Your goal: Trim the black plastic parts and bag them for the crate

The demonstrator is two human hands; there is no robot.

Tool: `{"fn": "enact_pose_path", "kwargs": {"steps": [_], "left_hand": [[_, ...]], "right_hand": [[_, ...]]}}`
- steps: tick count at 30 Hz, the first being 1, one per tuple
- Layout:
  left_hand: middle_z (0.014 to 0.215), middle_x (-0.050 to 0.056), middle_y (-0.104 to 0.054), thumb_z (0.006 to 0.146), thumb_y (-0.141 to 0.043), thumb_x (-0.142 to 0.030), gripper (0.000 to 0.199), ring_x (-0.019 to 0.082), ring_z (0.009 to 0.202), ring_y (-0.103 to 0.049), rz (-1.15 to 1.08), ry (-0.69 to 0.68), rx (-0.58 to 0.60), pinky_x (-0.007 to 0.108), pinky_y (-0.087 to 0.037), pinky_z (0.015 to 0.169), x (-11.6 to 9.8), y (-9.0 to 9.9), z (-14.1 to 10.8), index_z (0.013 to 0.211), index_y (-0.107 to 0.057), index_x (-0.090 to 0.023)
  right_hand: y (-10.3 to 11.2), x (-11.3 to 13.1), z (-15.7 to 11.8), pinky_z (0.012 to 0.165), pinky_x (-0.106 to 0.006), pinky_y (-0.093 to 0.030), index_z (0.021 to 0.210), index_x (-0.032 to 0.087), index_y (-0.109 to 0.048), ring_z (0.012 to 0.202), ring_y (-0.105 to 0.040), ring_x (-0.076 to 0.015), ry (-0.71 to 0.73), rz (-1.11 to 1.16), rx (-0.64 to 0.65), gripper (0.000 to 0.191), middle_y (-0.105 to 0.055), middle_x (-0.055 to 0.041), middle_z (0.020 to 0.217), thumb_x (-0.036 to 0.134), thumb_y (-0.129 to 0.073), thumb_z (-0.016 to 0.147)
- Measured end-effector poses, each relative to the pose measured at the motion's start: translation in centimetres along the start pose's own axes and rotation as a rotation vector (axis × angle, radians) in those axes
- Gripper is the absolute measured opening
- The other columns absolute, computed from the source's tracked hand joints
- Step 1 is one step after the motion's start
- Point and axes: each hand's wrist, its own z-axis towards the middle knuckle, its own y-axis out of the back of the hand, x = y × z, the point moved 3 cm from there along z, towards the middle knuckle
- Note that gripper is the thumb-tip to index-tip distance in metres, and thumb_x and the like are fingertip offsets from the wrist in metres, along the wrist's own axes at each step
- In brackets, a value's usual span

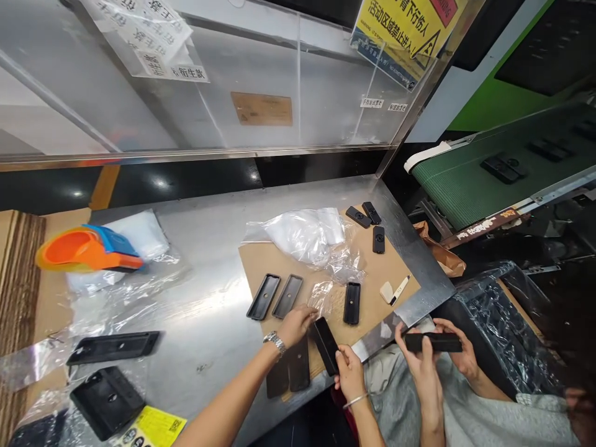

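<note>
My right hand (351, 372), with a bracelet at the wrist, grips the lower end of a long black plastic part (326, 344), held tilted above the table's front edge. My left hand (298, 324), wearing a metal watch, is by the part's upper end, fingertips pressed together beside a clear plastic bag (322, 297); what they pinch is hard to see. Around them on the cardboard sheet (372, 323) lie black trays: one (352, 303) to the right and two, including a grey-looking one (287, 297), to the left. Dark flat parts (298, 366) lie below my left hand.
A co-worker's hands (428, 354) hold another black part (433, 342) at the right. Small black parts (379, 239) and a white pen (400, 290) lie on the cardboard. Orange and blue bins (74, 247) stand left; a green conveyor (456, 186) runs at the back right.
</note>
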Motion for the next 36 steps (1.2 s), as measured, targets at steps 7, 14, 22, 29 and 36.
{"fn": "enact_pose_path", "kwargs": {"steps": [7,14,22,29,36], "left_hand": [[0.094,0.006,-0.066,0.087,-0.025,-0.035,0.04,0.017,0.088,-0.06,-0.114,0.059,-0.002,0.027,-0.043,0.079,0.0,-0.3,0.7,0.101,-0.058,-0.017],[0.091,0.004,-0.068,0.088,-0.023,-0.037,0.045,0.016,0.084,-0.061,-0.125,0.063,0.033,0.026,-0.045,0.074,-0.1,-0.6,1.6,0.101,-0.061,-0.017],[0.087,0.013,-0.067,0.086,-0.027,-0.021,0.039,0.021,0.078,-0.063,0.127,0.174,-0.094,0.031,-0.044,0.068,-1.0,-2.4,0.5,0.12,-0.046,-0.013],[0.076,0.009,-0.062,0.085,-0.035,-0.024,0.03,0.019,0.071,-0.057,0.31,-0.007,-0.189,0.03,-0.041,0.062,-2.0,-2.2,-0.1,0.105,-0.057,-0.018],[0.079,0.009,-0.055,0.086,-0.032,-0.024,0.03,0.019,0.074,-0.046,0.371,-0.157,-0.386,0.032,-0.04,0.065,-2.3,0.4,0.2,0.098,-0.06,-0.018]], "right_hand": [[-9.9,1.0,-3.5,0.079,-0.037,-0.047,0.11,0.015,-0.051,0.092,-0.054,-0.0177,-0.174,0.224,0.278,0.031,-0.052,-0.0059,0.11,0.033,-0.049,0.084],[-15.8,-2.1,-3.7,0.059,-0.026,-0.049,0.099,0.013,-0.053,0.066,-0.057,-0.0096,-0.197,0.177,0.478,0.028,-0.058,-0.0024,0.086,0.036,-0.047,0.084],[-17.0,-0.9,-4.9,0.052,-0.025,-0.042,0.089,0.018,-0.061,0.06,-0.058,-0.0174,0.031,0.029,0.277,0.042,-0.061,-0.0058,0.069,0.051,-0.036,0.08],[-16.5,0.6,-4.9,0.077,-0.032,-0.039,0.1,0.02,-0.062,0.085,-0.057,-0.0236,0.129,0.035,0.266,0.039,-0.062,-0.0112,0.086,0.045,-0.043,0.076],[-17.7,0.4,-3.1,0.039,-0.022,-0.035,0.082,0.018,-0.055,0.038,-0.045,-0.0125,-0.166,0.31,0.24,0.038,-0.052,0.0007,0.051,0.05,-0.035,0.078]]}}
